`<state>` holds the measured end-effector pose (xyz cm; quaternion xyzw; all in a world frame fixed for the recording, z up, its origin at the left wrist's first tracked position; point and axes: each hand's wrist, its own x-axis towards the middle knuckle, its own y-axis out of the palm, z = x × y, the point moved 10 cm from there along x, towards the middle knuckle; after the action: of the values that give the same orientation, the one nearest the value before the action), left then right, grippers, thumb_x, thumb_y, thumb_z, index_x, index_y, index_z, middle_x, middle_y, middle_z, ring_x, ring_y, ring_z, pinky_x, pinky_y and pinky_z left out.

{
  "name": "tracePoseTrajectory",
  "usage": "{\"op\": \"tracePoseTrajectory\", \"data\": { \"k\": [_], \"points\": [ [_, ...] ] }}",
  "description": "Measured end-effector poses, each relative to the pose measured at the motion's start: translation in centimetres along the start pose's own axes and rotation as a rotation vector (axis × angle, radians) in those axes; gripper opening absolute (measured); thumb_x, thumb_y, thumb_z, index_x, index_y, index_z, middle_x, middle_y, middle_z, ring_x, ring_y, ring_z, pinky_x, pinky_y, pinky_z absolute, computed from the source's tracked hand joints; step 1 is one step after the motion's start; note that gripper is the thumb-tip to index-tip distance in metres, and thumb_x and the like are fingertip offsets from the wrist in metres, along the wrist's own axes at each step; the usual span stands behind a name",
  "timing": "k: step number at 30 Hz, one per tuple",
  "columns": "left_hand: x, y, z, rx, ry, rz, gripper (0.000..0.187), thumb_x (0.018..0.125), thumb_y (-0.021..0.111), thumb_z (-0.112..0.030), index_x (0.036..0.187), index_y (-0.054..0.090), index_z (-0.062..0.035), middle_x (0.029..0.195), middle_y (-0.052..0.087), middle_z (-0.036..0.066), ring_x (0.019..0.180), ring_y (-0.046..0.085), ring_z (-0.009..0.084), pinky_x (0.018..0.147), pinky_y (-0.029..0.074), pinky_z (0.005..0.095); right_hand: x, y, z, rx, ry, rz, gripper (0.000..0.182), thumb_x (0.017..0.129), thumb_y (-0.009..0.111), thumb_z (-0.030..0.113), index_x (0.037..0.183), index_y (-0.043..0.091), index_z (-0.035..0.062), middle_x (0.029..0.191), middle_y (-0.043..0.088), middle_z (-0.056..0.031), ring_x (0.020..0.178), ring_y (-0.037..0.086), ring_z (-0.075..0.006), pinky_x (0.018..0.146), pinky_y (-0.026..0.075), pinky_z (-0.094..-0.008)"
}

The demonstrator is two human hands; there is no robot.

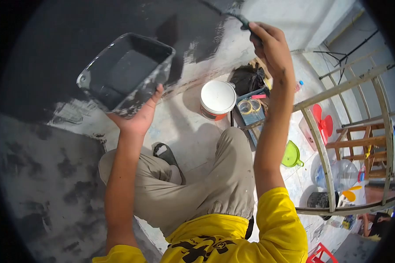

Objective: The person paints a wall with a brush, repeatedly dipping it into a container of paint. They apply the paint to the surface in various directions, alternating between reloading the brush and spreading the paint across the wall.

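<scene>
My left hand (pixel 138 116) grips a rectangular paint tray (pixel 151 87) from below, its thumb against the paint-smeared side. Dark grey paint coats the tray's inside. Raised at the upper right, my right hand (pixel 270 46) is closed around the dark green handle of a paint roller (pixel 243 21). Its thin rod runs up and left past the frame's top, so the roller's head is out of view. Behind both hands stands a wall (pixel 66 48), covered in dark grey paint on the left and whitish along its lower and right parts.
A lidded white bucket (pixel 218 97) stands on the floor beside a bin with tape rolls (pixel 249 106) and a black bag (pixel 248 79). To the right are a metal scaffold frame (pixel 320 149), a green dustpan-like piece (pixel 290 154), a wooden stool (pixel 360 142) and another person (pixel 373 224).
</scene>
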<state>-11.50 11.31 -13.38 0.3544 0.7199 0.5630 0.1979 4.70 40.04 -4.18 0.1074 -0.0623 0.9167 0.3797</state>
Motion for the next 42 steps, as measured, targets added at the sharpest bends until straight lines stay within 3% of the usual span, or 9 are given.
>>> {"op": "tracePoseTrajectory", "data": {
  "k": [3,7,11,17,20,26,34,40,42],
  "points": [
    [-0.2,-1.3,0.8,0.143,-0.012,-0.163,0.092,0.078,0.039,-0.087,0.14,0.044,-0.0183,0.139,0.047,0.011,0.122,0.047,0.0383,0.089,0.046,0.0606,-3.0,3.3,3.4,-0.126,0.054,0.206,0.026,0.093,0.065,0.027,0.09,0.068,0.0009,0.062,0.044,0.0072,0.051,0.032,-0.0024,0.046,0.022,-0.0222],
    [-1.1,-0.9,2.1,0.162,-0.102,-0.183,0.098,0.077,0.033,-0.09,0.141,0.045,-0.0175,0.14,0.046,0.013,0.122,0.047,0.0389,0.088,0.045,0.0596,-4.5,7.5,5.1,-0.301,0.097,0.428,0.028,0.091,0.067,0.027,0.08,0.069,0.0015,0.059,0.041,0.0081,0.052,0.032,-0.0033,0.048,0.022,-0.0238],
    [-0.7,-0.8,3.1,0.099,-0.207,-0.08,0.103,0.073,0.029,-0.093,0.139,0.047,-0.0148,0.137,0.05,0.015,0.117,0.052,0.0397,0.081,0.046,0.0559,-4.1,10.4,4.7,-0.647,-0.069,0.571,0.032,0.087,0.068,0.024,0.082,0.071,-0.0074,0.056,0.046,-0.0011,0.052,0.038,-0.0099,0.05,0.029,-0.0309],
    [-0.8,0.1,3.3,0.155,-0.22,-0.101,0.102,0.075,0.024,-0.092,0.137,0.048,-0.0145,0.134,0.052,0.014,0.109,0.056,0.0401,0.072,0.045,0.0531,-4.5,10.7,5.6,-0.696,-0.123,0.485,0.029,0.09,0.067,0.018,0.078,0.068,-0.0079,0.055,0.039,0.0051,0.052,0.032,-0.0047,0.048,0.024,-0.0282],
    [-0.9,0.0,3.4,0.115,-0.223,-0.145,0.1,0.076,0.025,-0.091,0.137,0.047,-0.0148,0.134,0.053,0.014,0.108,0.057,0.0406,0.072,0.046,0.0538,-4.3,10.0,5.3,-0.764,-0.079,0.461,0.031,0.084,0.069,0.024,0.094,0.074,-0.0058,0.06,0.057,-0.0135,0.055,0.048,-0.0178,0.056,0.041,-0.0348],
    [-0.7,0.1,4.2,0.112,-0.275,0.016,0.099,0.076,0.029,-0.09,0.138,0.047,-0.0149,0.136,0.05,0.015,0.114,0.054,0.0403,0.079,0.046,0.0567,-5.0,9.5,5.1,-0.74,-0.115,0.385,0.033,0.086,0.069,0.027,0.089,0.074,-0.0059,0.059,0.053,-0.0067,0.055,0.044,-0.0119,0.053,0.036,-0.0312],
    [0.4,-0.2,2.8,0.058,-0.12,-0.083,0.096,0.077,0.034,-0.088,0.14,0.043,-0.0164,0.139,0.046,0.013,0.122,0.047,0.0386,0.089,0.045,0.0618,-7.4,6.5,1.1,-0.245,0.129,0.219,0.03,0.094,0.064,0.025,0.08,0.067,-0.0012,0.059,0.046,0.0069,0.053,0.036,-0.0025,0.047,0.025,-0.0234],
    [0.5,1.0,0.2,0.062,0.024,-0.156,0.086,0.081,0.037,-0.082,0.136,0.048,-0.0179,0.138,0.045,0.012,0.121,0.046,0.0373,0.09,0.045,0.0609,-7.2,4.5,-9.1,0.434,0.266,-0.049,0.022,0.097,0.059,0.021,0.089,0.063,0.0008,0.065,0.048,0.0032,0.049,0.035,-0.0034,0.043,0.023,-0.022],
    [0.6,0.9,-0.6,0.05,0.066,-0.133,0.085,0.08,0.039,-0.082,0.135,0.049,-0.0181,0.136,0.047,0.011,0.118,0.048,0.0371,0.091,0.046,0.0602,-5.6,4.7,-15.9,0.341,0.304,-0.081,0.018,0.097,0.06,0.022,0.088,0.06,0.0064,0.068,0.049,0.0016,0.047,0.034,-0.0044,0.042,0.026,-0.0217]
  ]
}}
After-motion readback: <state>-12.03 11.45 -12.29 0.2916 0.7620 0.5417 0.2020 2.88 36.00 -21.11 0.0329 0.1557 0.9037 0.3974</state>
